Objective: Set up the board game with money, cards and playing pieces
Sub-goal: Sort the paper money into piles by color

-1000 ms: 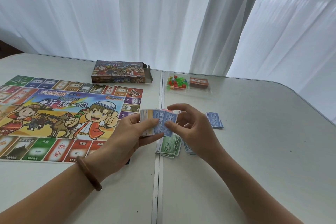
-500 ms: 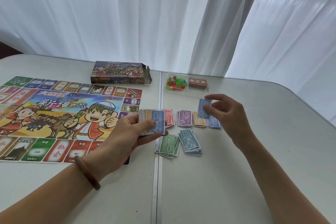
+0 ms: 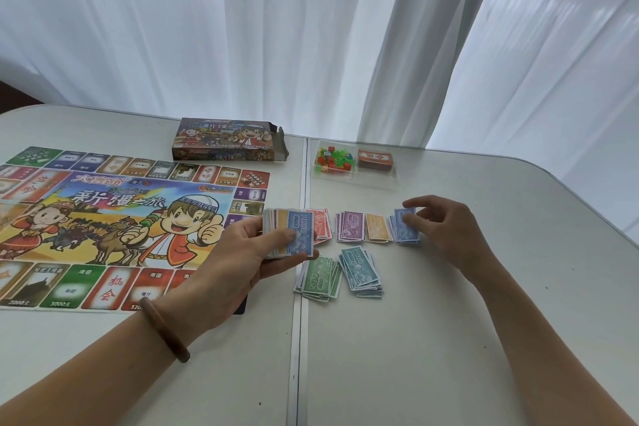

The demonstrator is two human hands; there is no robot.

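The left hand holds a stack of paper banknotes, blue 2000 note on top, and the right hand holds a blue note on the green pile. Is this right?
No: the head view shows the right hand holding its blue paper note on the pile of blue banknotes, not the green pile. The stack of banknotes in the left hand is as stated.

I find open table (image 3: 449, 356) near and right; board (image 3: 103, 218) blocks the left, note piles (image 3: 352, 226) the centre, box (image 3: 224, 140) and tray (image 3: 377, 180) the far side.
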